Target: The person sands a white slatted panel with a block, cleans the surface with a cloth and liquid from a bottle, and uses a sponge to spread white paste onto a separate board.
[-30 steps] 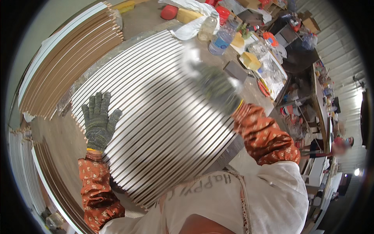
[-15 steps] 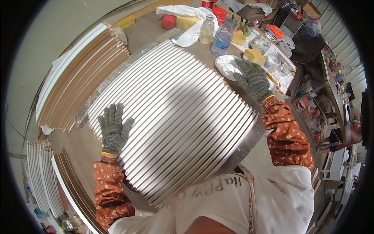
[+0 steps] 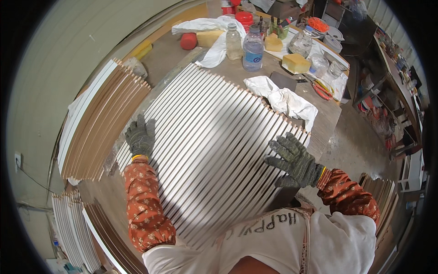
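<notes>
A broad row of narrow white strips [image 3: 207, 137] lies side by side on the table in front of me, their light-brown ends showing along the far edge. My left hand [image 3: 140, 137], in a dark knitted glove, rests with fingers spread on the strips' left side. Over the right part of the row is my right hand [image 3: 294, 162], gloved alike, fingers stretched apart; whether it presses on the strips is hard to tell. Neither hand holds anything. Just past the row's far right edge lies a crumpled white cloth [image 3: 292, 101].
A stack of brown strips [image 3: 98, 132] stands left of the row, more white strips [image 3: 75, 223] below it. Far back are two plastic bottles [image 3: 252, 48], a yellow sponge block [image 3: 295, 63], a dark flat sheet [image 3: 283, 81] and a red-handled tool [image 3: 322, 90].
My right hand has moved from the white cloth back toward me, over the strips' right side. The cloth now lies more spread out. The view has shifted; my left hand stays on the left side.
</notes>
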### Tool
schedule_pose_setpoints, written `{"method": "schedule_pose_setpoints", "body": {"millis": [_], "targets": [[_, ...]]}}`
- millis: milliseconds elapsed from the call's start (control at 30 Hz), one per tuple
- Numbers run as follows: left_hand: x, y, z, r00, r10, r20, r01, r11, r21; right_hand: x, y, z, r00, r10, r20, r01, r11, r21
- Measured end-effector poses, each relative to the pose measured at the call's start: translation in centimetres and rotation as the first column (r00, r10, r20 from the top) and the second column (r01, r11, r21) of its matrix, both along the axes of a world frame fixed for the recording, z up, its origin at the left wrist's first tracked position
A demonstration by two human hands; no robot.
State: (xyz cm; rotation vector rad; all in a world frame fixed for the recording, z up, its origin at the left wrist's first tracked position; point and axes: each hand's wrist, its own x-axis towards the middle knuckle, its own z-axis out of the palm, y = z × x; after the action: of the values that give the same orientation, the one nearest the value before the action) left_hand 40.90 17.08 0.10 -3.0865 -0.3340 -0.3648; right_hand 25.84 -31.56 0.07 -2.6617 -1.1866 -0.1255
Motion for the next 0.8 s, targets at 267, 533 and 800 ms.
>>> {"method": "schedule_pose_setpoints", "body": {"millis": [267, 533, 800], "targets": [[2.3, -0.6, 1.7, 0.994, 0.050, -0.095, -0.046, 0.998, 0.042, -0.4, -0.6, 0.3, 0.997, 0.063, -0.041, -0.065, 0.997, -0.049], [1.5, -2.7, 1.3, 0.999, -0.031, -0.027, 0.024, 0.966, -0.256, -1.6, 0.0, -0.3, 0.998, 0.044, 0.052, -0.046, 0.999, 0.022], [0.2, -5.3, 1.0, 0.997, -0.040, -0.065, 0.022, 0.967, -0.255, -3.0, -1.5, 1.5, 0.988, 0.128, 0.081, -0.136, 0.986, 0.099]]}}
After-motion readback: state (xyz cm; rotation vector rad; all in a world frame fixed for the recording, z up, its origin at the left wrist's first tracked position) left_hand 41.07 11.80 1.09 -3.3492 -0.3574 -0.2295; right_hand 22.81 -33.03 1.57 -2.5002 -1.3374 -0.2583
